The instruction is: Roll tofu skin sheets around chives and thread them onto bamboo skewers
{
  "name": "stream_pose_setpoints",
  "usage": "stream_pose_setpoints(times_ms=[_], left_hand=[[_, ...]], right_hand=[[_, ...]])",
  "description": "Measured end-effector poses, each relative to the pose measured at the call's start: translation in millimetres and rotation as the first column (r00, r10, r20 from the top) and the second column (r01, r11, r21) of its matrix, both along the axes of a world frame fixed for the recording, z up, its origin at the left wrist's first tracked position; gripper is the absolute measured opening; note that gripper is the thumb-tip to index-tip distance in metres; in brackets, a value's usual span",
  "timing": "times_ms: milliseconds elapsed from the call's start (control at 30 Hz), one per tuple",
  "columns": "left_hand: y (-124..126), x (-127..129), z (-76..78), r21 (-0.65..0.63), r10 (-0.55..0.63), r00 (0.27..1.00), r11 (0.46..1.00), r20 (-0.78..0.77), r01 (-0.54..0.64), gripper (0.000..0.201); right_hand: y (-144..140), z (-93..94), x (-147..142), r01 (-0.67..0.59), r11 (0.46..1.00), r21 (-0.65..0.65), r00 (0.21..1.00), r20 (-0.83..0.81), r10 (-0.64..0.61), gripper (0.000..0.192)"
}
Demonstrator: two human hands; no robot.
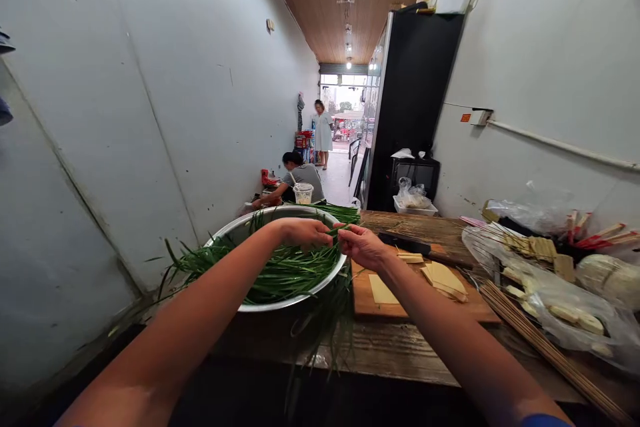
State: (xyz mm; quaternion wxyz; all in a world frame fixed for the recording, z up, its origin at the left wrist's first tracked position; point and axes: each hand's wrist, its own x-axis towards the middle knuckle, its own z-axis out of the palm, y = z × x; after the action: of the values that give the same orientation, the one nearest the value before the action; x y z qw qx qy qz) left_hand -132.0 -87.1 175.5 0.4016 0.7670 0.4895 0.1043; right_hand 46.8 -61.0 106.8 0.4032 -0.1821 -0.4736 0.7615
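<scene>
Above the right rim of a large metal bowl (280, 305), my left hand (306, 233) and my right hand (361, 245) come close together. Both are closed on a few green chive stalks (338, 229) that run between the fingers. A heap of long chives (295, 273) fills the bowl, and some hang over its edges. Right of the bowl lies a wooden cutting board (365, 303) bearing a thin yellow tofu sheet (383, 289), a stack of such sheets (445, 280) and a small rolled piece (411, 257). A dark-bladed knife (405, 243) rests along the board's far edge.
Bamboo skewers (545, 347) lie right of the board, beside plastic bags of food (570, 313). A plastic cup (303, 193) stands behind the bowl. One person (305, 177) sits beyond the table; another (323, 130) stands near the doorway. Walls flank both sides.
</scene>
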Motion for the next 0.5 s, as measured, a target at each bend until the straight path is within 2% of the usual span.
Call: stream_pose_setpoints(times_ms=[100, 267, 500], left_hand=[[-2, 1, -2.4, -0.192, -0.048, 0.996, 0.979, 0.079, 0.062, 0.047], [-3, -5, -2.6, -0.239, -0.029, 0.995, 0.970, 0.096, 0.051, 0.052], [-3, -7, -4.4, -0.304, -0.058, 0.997, 0.950, 0.054, 0.072, 0.050]], right_hand=[[-4, -4.1, -4, 0.060, 0.998, 0.008, 0.997, -0.053, -0.060, 0.029], [-3, -5.4, 0, 0.110, 0.993, 0.031, 0.993, -0.039, -0.109, 0.026], [-2, -4.4, 4, 0.116, 0.988, 0.101, 0.993, -0.036, -0.113, 0.029]])
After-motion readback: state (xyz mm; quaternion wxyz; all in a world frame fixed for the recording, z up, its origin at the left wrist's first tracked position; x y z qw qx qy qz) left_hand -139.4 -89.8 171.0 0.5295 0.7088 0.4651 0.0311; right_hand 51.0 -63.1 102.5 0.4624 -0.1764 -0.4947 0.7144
